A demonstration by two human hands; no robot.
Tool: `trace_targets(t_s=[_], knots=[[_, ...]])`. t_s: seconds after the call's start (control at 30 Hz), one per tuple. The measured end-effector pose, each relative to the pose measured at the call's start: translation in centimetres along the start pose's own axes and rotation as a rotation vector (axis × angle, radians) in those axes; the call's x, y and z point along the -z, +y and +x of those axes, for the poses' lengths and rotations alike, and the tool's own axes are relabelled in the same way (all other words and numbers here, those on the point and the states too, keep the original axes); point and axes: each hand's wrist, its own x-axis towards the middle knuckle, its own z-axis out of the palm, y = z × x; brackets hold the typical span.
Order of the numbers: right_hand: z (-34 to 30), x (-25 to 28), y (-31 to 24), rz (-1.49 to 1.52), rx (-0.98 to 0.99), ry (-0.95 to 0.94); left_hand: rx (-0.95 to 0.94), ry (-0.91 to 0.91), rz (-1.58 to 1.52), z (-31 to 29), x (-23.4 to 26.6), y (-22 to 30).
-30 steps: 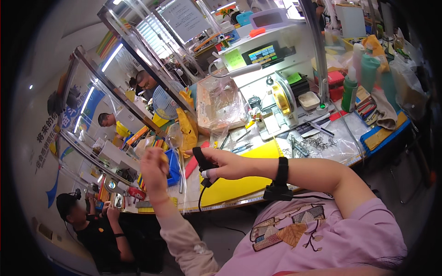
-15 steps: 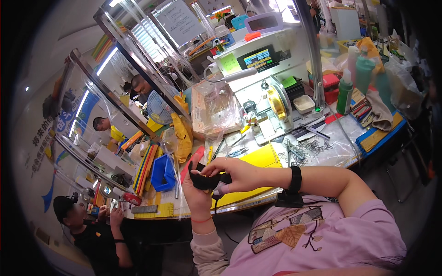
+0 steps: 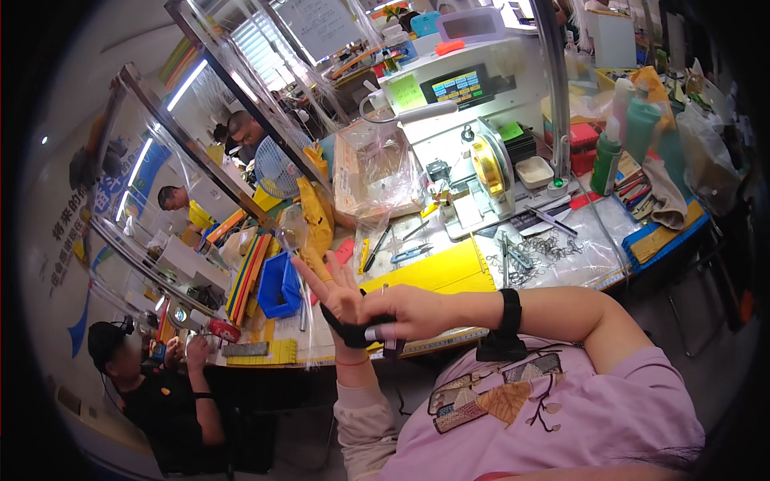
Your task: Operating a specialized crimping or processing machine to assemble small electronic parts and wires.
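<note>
My left hand (image 3: 338, 298) is raised above the front edge of the bench, its fingers spread apart. A black strap (image 3: 343, 329) wraps around that hand near the wrist. From the right, my right hand (image 3: 413, 309) reaches across and grips the strap, its fingers closed at the side of the left hand. A small light-grey piece (image 3: 380, 332) shows by the right fingertips; I cannot make out what it is. Another black band (image 3: 511, 311) circles my right forearm. Beneath both hands lies a yellow cutting mat (image 3: 437, 276).
Behind the mat stands a white machine with a screen (image 3: 459, 86) and a gold wheel (image 3: 486, 170). A blue bin (image 3: 280, 287) is left of my hands. Pliers (image 3: 411, 253) and dark wire pieces (image 3: 553, 255) lie nearby. A co-worker in black (image 3: 152, 405) sits at the left.
My left hand's fingers have gone from bent to spread. The strap has moved down from the fingers toward the wrist, with my right hand following it.
</note>
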Motion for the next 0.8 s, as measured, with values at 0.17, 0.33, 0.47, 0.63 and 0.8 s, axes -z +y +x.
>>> trace_targets(t_s=[0.17, 0.33, 0.47, 0.63, 0.8], knots=[[0.2, -1.2, 0.2, -0.059, -0.056, -0.04, -0.315, 0.131, 1.005, 1.6, -0.4, -0.4], [0.4, -2.8, 0.2, 0.055, -0.022, -0.014, -0.312, 0.136, 1.409, 4.4, -1.7, 0.1], [0.5, -2.5, -0.1, 0.023, -0.088, -0.011, -0.575, 0.105, 1.621, 4.3, -1.7, -1.1], [1.0, -4.3, -0.7, -0.155, -0.189, 0.051, -0.799, -0.569, 1.913, 2.2, -2.6, -3.4], [-0.3, -2.9, -0.5, 0.008, -0.08, 0.106, -0.29, -0.049, 1.029, 7.0, -1.1, 0.0]])
